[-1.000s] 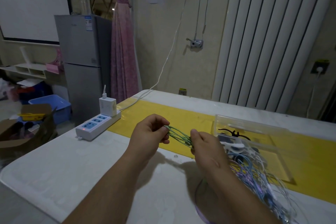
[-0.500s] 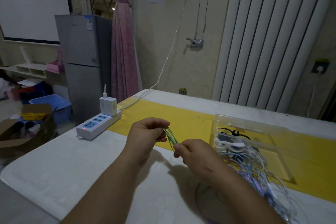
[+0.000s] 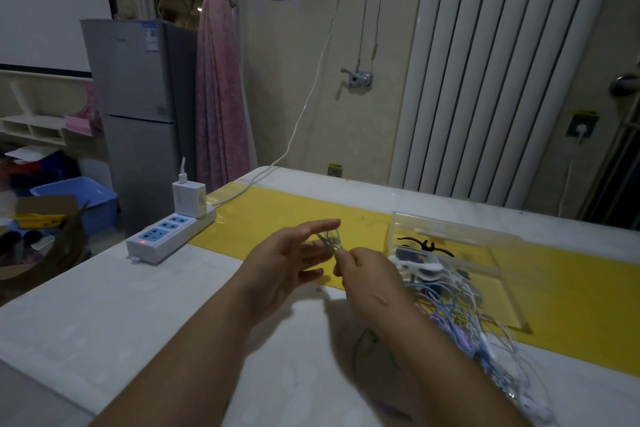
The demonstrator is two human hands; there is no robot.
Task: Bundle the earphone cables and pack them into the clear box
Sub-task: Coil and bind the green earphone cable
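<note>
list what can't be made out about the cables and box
- Head view, green cable: motion-blurred; whether it loops the left hand fingers is unclear.
- Head view, loose cables: partly behind the right hand and forearm, cut off at the bottom edge.
- Head view, clear box contents: too small to identify.

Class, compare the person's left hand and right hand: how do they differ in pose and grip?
The left hand has its fingers stretched straight; the right hand has them curled. The right hand pinches the green earphone cable; the left hand grips nothing. The right hand is nearer the clear box, the left hand nearer the power strip. Both are above the white table.
</note>
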